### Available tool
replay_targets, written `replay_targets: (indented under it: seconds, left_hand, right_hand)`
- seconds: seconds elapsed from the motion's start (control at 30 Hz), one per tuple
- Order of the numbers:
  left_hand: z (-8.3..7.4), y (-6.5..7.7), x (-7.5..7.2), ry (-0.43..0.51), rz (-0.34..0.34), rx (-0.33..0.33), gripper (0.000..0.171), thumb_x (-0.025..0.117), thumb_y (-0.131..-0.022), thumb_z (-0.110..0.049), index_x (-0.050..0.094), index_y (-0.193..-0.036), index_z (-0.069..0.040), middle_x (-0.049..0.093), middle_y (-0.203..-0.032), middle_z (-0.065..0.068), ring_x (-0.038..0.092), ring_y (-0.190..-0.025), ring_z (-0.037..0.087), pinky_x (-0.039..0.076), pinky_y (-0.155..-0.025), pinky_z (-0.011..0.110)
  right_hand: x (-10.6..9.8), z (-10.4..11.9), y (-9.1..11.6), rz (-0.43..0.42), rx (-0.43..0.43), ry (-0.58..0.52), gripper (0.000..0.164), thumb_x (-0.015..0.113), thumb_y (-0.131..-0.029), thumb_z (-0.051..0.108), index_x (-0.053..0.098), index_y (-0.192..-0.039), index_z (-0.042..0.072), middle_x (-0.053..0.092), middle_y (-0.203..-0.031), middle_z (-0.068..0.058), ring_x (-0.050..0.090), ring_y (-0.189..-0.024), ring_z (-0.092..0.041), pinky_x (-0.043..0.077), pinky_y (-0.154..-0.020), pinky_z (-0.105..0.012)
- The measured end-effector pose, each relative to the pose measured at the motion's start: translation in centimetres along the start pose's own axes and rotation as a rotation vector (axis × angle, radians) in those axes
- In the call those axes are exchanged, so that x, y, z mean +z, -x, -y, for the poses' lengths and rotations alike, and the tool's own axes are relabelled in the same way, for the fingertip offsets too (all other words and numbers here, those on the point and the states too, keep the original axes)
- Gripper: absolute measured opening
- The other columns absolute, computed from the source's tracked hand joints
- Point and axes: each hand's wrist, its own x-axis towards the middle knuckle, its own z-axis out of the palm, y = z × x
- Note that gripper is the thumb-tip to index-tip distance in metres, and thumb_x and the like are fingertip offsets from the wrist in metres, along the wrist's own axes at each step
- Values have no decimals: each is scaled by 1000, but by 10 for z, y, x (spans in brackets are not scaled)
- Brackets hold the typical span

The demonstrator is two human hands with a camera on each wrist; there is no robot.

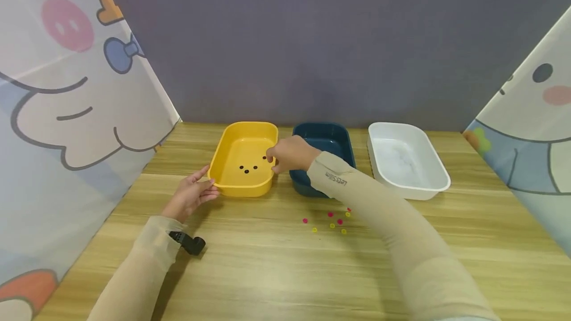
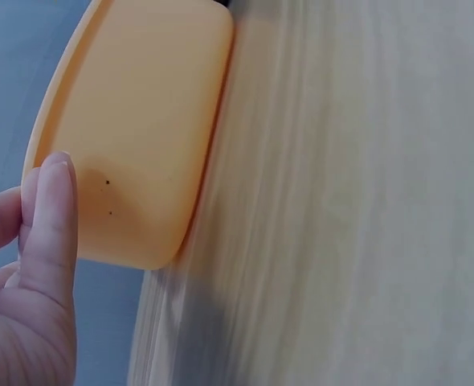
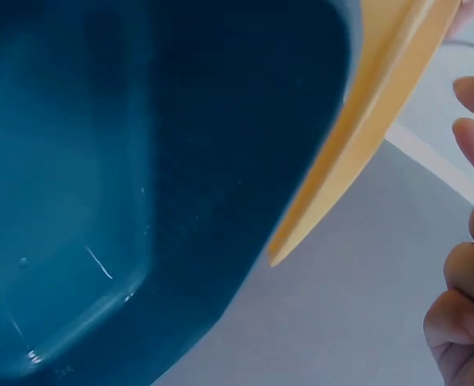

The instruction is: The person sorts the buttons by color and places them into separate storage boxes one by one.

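Note:
My left hand [image 1: 191, 194] holds the near left corner of the yellow tray [image 1: 241, 190], thumb and fingers at its rim; the left wrist view shows the fingers [image 2: 48, 217] against the tray's wall. Over that tray's right edge hovers my right hand [image 1: 292, 153]. In the right wrist view its thumb and index fingertips are parted with nothing seen between them, and the other fingers are bent. Several small black buttons [image 1: 247, 171] show in the yellow tray; one black button [image 1: 264, 157] appears just beside the right fingertips, apart from the others.
A dark blue tray [image 1: 303, 189] stands right of the yellow one, partly behind my right hand and forearm. Farther right is a white tray [image 1: 434, 185]. Several pink buttons [image 1: 330, 214] and yellow buttons [image 1: 332, 226] lie loose on the wooden table [image 1: 267, 261]. Behind rises a grey wall [image 1: 312, 48].

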Motion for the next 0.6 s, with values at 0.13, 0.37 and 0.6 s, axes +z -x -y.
replay_targets:
  seconds: [0.13, 0.37, 0.6]
  left_hand:
    - [-1, 0, 1, 14, -8, -2, 68, 45, -99, 3, 6, -154, -10, 66, -70, 3, 67, -62, 11, 59, -67, 22]
    - [3, 1, 1, 29, -30, 41, 66, 44, -99, 5, 8, -153, -5, 65, -69, 3, 66, -62, 9, 58, -67, 20]
    - [3, 1, -3, 13, -3, 57, 67, 43, -99, 5, 5, -153, -4, 66, -69, 3, 66, -62, 9, 59, -66, 21]
  right_hand:
    - [1, 2, 11, -13, -45, -6, 21, 73, -84, 30, 73, -98, 15, 66, -77, 3, 53, -62, -12, 49, -56, -24]
    - [2, 2, 35, -87, -46, -40, 17, 72, -85, 27, 74, -97, 15, 65, -68, 5, 46, -52, -7, 39, -45, -19]
    - [-3, -5, 66, -82, -35, -55, 13, 73, -83, 27, 72, -92, 18, 57, -59, 7, 42, -50, -7, 35, -41, -20]
